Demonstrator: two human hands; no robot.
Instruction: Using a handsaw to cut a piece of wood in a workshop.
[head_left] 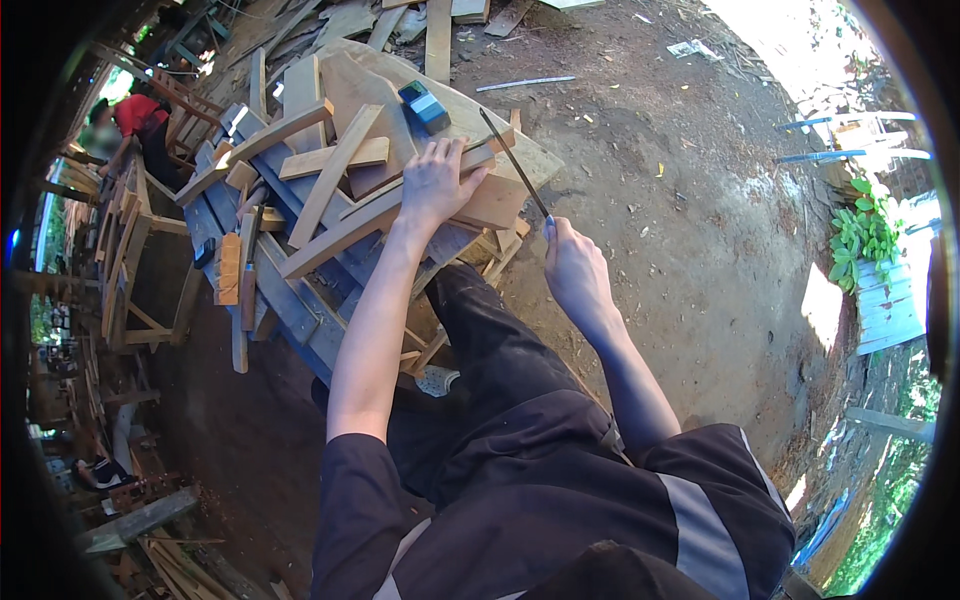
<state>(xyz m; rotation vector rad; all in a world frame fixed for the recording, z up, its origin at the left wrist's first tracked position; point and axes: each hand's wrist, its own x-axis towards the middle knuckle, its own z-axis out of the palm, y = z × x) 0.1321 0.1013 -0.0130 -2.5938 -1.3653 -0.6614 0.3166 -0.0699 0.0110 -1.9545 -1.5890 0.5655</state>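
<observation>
My left hand (433, 187) is wrapped over a long squared wooden bar (345, 240), pressing it onto the pile near its far right end. The thumb points right along the wood. In my right hand (578, 268), the fingers are closed round the handle of a long thin dark-bladed tool (516, 160), with a bit of blue at the grip. Its blade slants up and left, close to the bar's end. Whether it is a saw seen edge-on or a file, I cannot tell. Under the bar's right end sits a wooden block (497, 203).
Loose wooden strips (335, 175) lie crosswise over a blue-grey bench (285, 300). A blue and black box-shaped device (425, 107) rests at the far side. An orange-brown block (228, 268) lies at the left. A person in red (140, 120) bends over wooden frames beyond. Bare earth (690, 220) spreads to the right.
</observation>
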